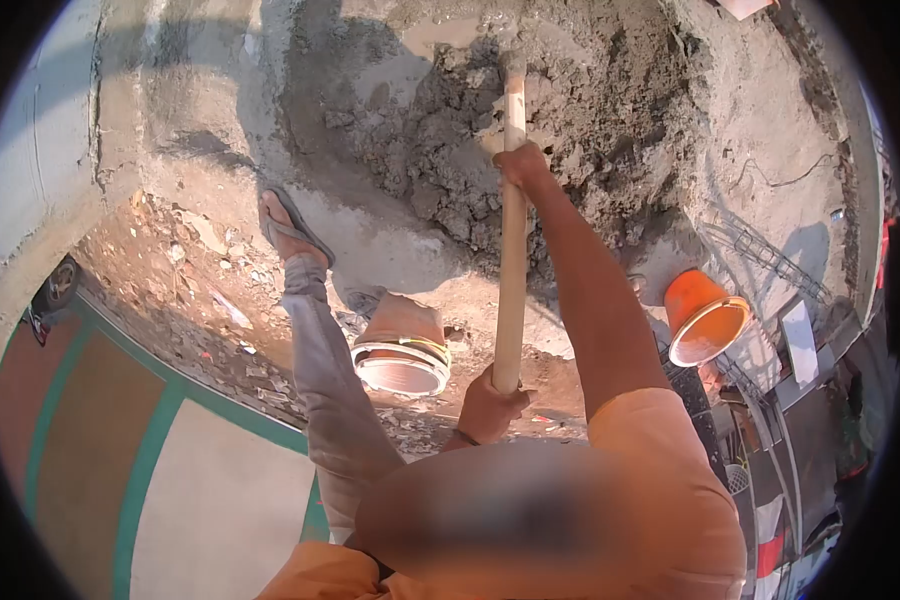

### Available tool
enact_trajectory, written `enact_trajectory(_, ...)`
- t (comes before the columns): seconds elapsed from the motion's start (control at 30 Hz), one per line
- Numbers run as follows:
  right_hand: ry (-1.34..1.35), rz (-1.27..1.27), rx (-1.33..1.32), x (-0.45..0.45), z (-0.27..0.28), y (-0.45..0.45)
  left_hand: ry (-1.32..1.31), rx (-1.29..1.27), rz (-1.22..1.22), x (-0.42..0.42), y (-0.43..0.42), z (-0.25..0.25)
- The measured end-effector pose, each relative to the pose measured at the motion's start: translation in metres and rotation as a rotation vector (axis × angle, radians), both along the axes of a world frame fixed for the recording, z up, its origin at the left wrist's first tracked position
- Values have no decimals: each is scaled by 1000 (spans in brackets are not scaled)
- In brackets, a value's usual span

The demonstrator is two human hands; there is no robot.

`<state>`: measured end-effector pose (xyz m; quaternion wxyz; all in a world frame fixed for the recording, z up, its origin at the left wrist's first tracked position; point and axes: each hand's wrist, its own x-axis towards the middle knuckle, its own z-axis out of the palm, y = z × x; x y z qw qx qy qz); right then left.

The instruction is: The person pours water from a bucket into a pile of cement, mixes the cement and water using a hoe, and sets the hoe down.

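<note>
A long pale wooden handle [511, 270] runs up the middle of the view, and its far end meets a heap of wet grey mortar [600, 110]. The tool's head is not clearly visible there. High on the shaft, near the heap, my right hand [525, 168] is wrapped round the wood with the arm stretched out. My left hand [490, 408] grips the handle's near end, close to my body. Left of the handle stands a stack of buckets [402, 345]. To the right, an orange bucket [705, 315] leans with its mouth facing me.
My left foot [295, 228], in a sandal, is on the ground left of the heap. Rubble [220, 290] covers the ground at left beside a green-edged tiled floor [220, 500]. Wire mesh [765, 255] and metal bars [770, 440] lie at right.
</note>
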<state>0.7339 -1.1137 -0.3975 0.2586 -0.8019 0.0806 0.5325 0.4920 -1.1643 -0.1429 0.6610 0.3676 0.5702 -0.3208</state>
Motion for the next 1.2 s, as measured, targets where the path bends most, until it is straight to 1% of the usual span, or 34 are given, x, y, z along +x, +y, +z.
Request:
enact_trajectory(0.03,233,-150,-45,-30,-27,-23,45,-39,-3,-13,-13,20)
enact_trajectory(0.07,271,-195,-59,-49,-12,-39,30,-30,-71,-18,-15,36)
enact_trajectory(0.13,310,-314,-33,-72,5,-64,-1,2,-262,-26,5,66)
enact_trajectory(0.23,344,-772,-33,-74,59,-84,-105,91,-661,-18,59,107)
enact_trajectory(0.3,346,-1002,4,-80,97,-86,-113,-46,-836,-15,122,122)
enact_trajectory(0.33,345,-1108,16,-86,111,-86,-152,-48,-970,-18,156,122)
enact_trajectory(0.37,303,-1212,62,-102,109,-87,-193,-48,-1110,-24,195,114)
enact_trajectory(0.4,258,-1318,119,-124,98,-85,-256,-52,-1167,-32,235,99)
enact_trajectory(0.43,211,-1419,187,-139,91,-75,-366,59,-1183,-54,268,69)
enact_trajectory(0.47,183,-1494,143,-146,99,-51,-405,97,-1262,-60,303,36)
enact_trajectory(0.5,173,-1544,195,-158,93,-37,-431,197,-1293,-72,333,-6)
enact_trajectory(0.53,166,-1595,247,-175,81,-28,-493,275,-1496,-77,360,-43)
enact_trajectory(0.57,157,-1645,310,-185,71,-16,-497,463,-1606,-94,379,-81)
enact_trajectory(0.6,118,-1728,303,-189,84,4,-526,639,-1522,-110,396,-113)
enact_trajectory(0.67,69,-1745,364,-212,123,29,-368,665,-1514,-110,426,-128)
enact_trajectory(0.7,51,-1741,411,-217,139,42,-383,737,-1488,-114,434,-123)
enact_trajectory(0.73,107,-1750,428,-229,161,51,-386,798,-1480,-124,439,-118)
enact_trajectory(0.77,172,-1766,459,-234,181,56,-300,824,-1471,-135,438,-78)
enact_trajectory(0.8,223,-1668,423,-229,193,58,-217,787,-1532,-137,433,-50)
enact_trajectory(0.87,295,-1700,482,-228,169,39,-94,492,-1608,-132,418,0)
enact_trajectory(0.9,338,-1716,511,-224,148,27,-213,434,-1641,-123,401,25)
enact_trajectory(0.93,361,-1722,439,-205,116,14,-283,341,-1532,-111,376,36)
enact_trajectory(0.97,408,-1660,468,-181,74,-5,-347,395,-1349,-89,332,46)
enact_trajectory(1.0,331,-1515,299,-152,25,-23,-242,358,-1294,-59,278,50)
enact_trajectory(1.03,386,-1406,214,-117,-10,-36,-121,362,-1262,-39,230,48)
enact_trajectory(1.07,302,-1242,165,-80,-13,-33,-110,361,-1151,-17,202,48)
enact_trajectory(1.1,190,-1139,175,-50,10,-20,-97,354,-1041,0,182,53)
enact_trajectory(1.13,201,-1036,152,-28,16,-18,-145,390,-956,1,163,50)
enact_trajectory(1.2,-41,-894,148,3,43,-17,-249,435,-778,-13,123,33)
